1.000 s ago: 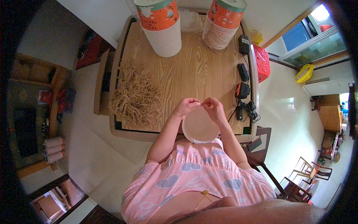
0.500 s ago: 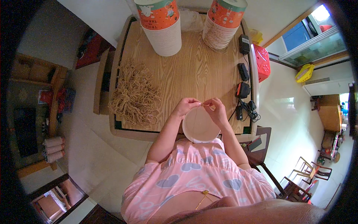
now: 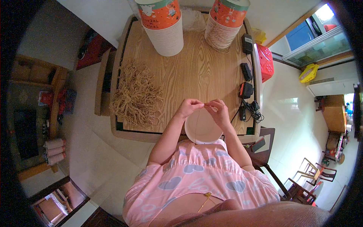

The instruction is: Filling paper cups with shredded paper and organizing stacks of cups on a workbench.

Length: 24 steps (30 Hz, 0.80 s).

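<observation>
1. Left hand [image 3: 190, 107]: raised over the far rim of the bowl [image 3: 203, 126], fingertips pressed together in a pinch on what looks like a thin strand. Strand itself too fine to confirm.
2. Right hand [image 3: 218, 109]: just beside the left, fingertips likewise closed in a pinch at the same spot on the rim. Fingertips of the two hands almost touching.
3. Bowl: pale paper bowl, mouth tilted toward the camera, lying between the forearms at the near edge of the table [image 3: 196, 72], against the pink top. Inside appears empty.
4. Change over the last second: hands drawn slightly closer together at the rim; the right, earlier a little apart and lower, now meeting the left. Bowl unmoved, same tilt, same place.
5. Reading of the change: fine two-handed work at the rim in progress, probably fitting or tying a strand there. Not finished, judging by both pinches held closed.
6. Cord heap [image 3: 137, 94]: tangled tan strands on the table to the person's left, well apart from the hands, unchanged.
7. Left stack [image 3: 162, 28]: tall stack of white bowls under an orange printed one, at the far side of the table, unchanged.
8. Right stack [image 3: 226, 23]: similar stack at the far right, unchanged.
9. Chargers [image 3: 246, 81]: dark adapters and cables along the right edge of the table, clear of the work.
</observation>
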Each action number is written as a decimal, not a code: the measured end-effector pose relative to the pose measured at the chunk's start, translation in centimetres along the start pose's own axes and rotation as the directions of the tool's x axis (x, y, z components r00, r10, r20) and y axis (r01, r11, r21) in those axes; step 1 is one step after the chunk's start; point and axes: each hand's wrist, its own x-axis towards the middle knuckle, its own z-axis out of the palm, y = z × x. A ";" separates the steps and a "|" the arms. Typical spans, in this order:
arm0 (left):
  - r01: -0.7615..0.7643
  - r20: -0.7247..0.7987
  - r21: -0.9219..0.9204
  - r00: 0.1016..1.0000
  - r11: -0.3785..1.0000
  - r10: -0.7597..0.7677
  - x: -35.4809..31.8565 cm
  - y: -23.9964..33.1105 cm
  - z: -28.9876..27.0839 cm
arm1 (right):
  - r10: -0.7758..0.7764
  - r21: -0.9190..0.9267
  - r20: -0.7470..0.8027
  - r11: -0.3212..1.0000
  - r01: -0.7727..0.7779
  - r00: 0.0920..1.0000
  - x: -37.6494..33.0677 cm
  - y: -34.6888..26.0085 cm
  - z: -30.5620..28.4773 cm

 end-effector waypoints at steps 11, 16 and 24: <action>-0.035 -0.039 -0.002 0.999 0.999 0.035 0.0 -0.3 0.1 | -0.027 -0.029 -0.055 0.999 0.026 0.998 0.0 -0.4 0.1; -0.016 -0.042 0.020 0.999 1.000 0.017 -0.2 0.2 0.2 | 0.052 0.022 -0.074 0.999 -0.050 0.996 -0.1 -0.4 -0.5; -0.060 -0.029 0.129 0.998 0.990 0.064 -0.2 0.2 0.2 | 0.021 -0.044 -0.028 0.999 -0.023 0.999 -0.2 0.1 -0.3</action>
